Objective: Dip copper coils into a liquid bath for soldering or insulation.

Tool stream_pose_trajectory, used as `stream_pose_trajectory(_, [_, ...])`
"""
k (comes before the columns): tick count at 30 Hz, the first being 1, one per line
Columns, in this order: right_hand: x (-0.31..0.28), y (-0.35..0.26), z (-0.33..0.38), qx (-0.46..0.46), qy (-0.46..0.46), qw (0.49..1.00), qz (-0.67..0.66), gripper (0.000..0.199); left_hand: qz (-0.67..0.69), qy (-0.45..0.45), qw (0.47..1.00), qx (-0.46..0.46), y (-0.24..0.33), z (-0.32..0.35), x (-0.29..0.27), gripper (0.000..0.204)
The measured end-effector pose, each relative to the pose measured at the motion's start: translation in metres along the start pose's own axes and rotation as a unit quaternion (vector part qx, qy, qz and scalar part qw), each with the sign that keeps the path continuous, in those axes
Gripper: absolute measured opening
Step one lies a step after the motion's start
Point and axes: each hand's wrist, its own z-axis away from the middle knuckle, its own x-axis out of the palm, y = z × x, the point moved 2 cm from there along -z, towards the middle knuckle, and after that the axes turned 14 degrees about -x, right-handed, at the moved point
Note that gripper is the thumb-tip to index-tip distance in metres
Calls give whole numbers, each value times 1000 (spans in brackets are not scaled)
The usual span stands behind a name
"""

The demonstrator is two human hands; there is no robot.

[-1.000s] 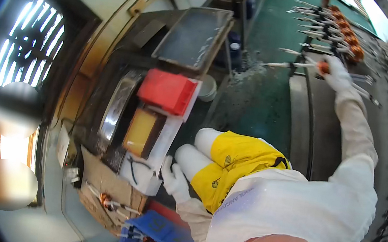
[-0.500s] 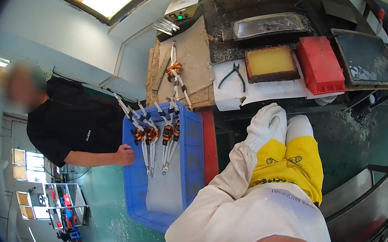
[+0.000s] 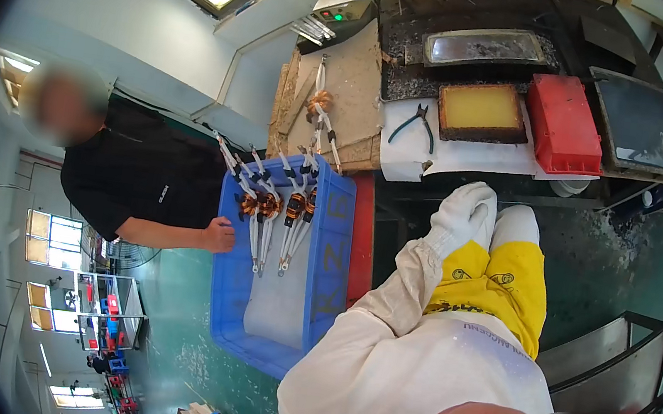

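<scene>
My left hand (image 3: 465, 212), in a white glove, rests at the knee end of my yellow-clad leg (image 3: 458, 265). Its fingers look folded together, and nothing shows in them. My right hand is out of sight. To the left stands a blue plastic crate (image 3: 334, 249) with several copper-wound coils (image 3: 269, 205) on white-sleeved leads lying in its far part. A co-worker's hand (image 3: 219, 235) lies on the crate's left rim. Ahead of my glove, cutting pliers (image 3: 416, 126) with dark green handles lie spread on white paper (image 3: 396, 161).
Along the bench sit a yellow block in a dark frame (image 3: 482, 114), a red box (image 3: 564, 125) and a metal-rimmed tray (image 3: 486, 49). Another coil (image 3: 320, 103) lies on a worn board (image 3: 358, 68). Behind the crate stands a co-worker in black (image 3: 155, 175). A metal rack (image 3: 613, 361) is at right.
The whole view has shifted slightly, so the bench appears farther right. My left hand stays at the knee, and the co-worker's hand stays on the crate rim.
</scene>
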Motion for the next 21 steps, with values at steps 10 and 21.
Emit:
stream_pose_trajectory(10, [114,-66,-43,-43,-41,998,-34,56,-25,39,999,0,-16,2,-19,28])
stream_pose_trajectory(21, [74,-139,-26,-27,-56,994,88,55,61,163,956,-236,-154,-59,-127,44])
